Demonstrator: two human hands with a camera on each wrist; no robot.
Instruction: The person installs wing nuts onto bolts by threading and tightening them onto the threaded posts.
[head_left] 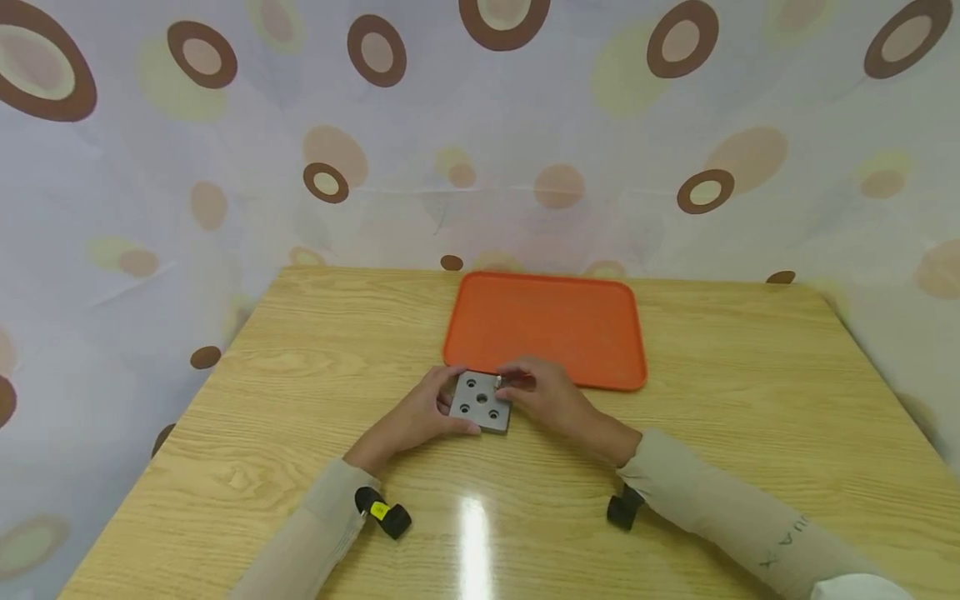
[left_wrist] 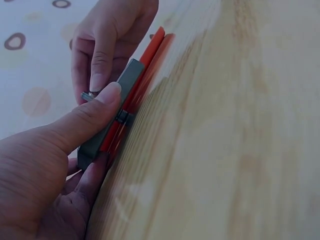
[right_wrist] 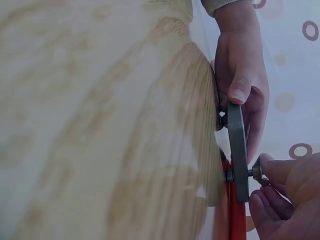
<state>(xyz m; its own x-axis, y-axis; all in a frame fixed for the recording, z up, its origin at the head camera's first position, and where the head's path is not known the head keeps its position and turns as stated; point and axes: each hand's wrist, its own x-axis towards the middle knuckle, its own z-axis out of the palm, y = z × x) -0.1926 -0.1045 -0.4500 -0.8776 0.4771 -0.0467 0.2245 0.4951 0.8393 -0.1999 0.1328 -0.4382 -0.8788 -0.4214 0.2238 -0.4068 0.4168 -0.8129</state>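
Note:
A square grey metal plate with a centre hole and corner holes is held just in front of the tray. My left hand grips its left side, thumb at the near edge and fingers round the far side. At the far right corner my right hand pinches a small silver wing nut between thumb and fingers. A threaded shank shows between the wing nut and the plate in the right wrist view. Dark bolt heads stick out below the plate.
An orange tray lies on the wood-grain table just behind the plate. A patterned curtain hangs along the back and sides. Black wrist cameras are strapped to both sleeves.

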